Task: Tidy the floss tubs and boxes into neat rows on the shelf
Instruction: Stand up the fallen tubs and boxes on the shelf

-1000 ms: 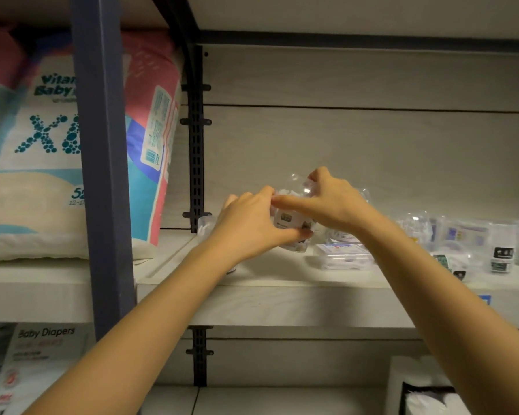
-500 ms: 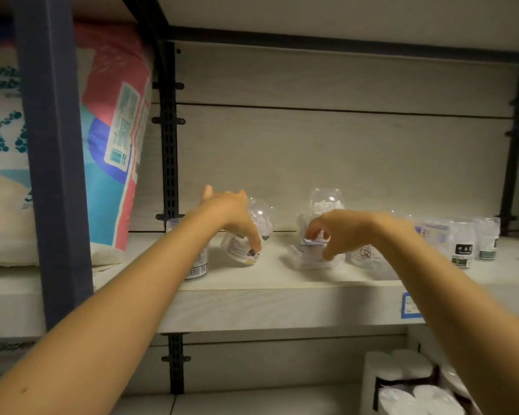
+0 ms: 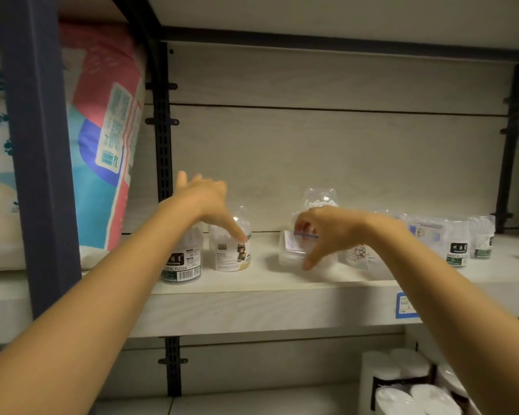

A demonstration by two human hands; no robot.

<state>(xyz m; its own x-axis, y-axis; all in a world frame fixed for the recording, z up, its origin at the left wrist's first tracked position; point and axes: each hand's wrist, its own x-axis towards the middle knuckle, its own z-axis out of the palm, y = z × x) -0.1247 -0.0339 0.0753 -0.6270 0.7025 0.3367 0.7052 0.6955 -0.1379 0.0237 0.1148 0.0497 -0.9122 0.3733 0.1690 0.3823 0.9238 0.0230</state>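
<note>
On the pale shelf point(image 3: 252, 298) stand two upright floss tubs at the left: a round one with a barcode point(image 3: 182, 265) and a clear bear-shaped one with a cartoon label point(image 3: 229, 256). My left hand point(image 3: 207, 202) hovers over them with fingers spread, one fingertip touching the bear-shaped tub. My right hand point(image 3: 324, 232) reaches down over a clear flat floss box point(image 3: 289, 250), fingers behind it and thumb in front. Another clear bear-shaped tub point(image 3: 321, 197) stands behind that hand. More tubs point(image 3: 457, 250) and flat boxes point(image 3: 426, 232) sit in a loose group to the right.
A large diaper pack point(image 3: 102, 130) fills the neighbouring bay at the left, behind a dark blue upright post point(image 3: 39, 145). A blue price tag point(image 3: 403, 305) is stuck on the shelf's front edge. Wrapped paper rolls point(image 3: 402, 387) stand on the level below at the right.
The bear-shaped tub that both hands held now stands upright beside the barcode tub, and my left hand has opened above it. My right hand moved right and down onto the flat box.
</note>
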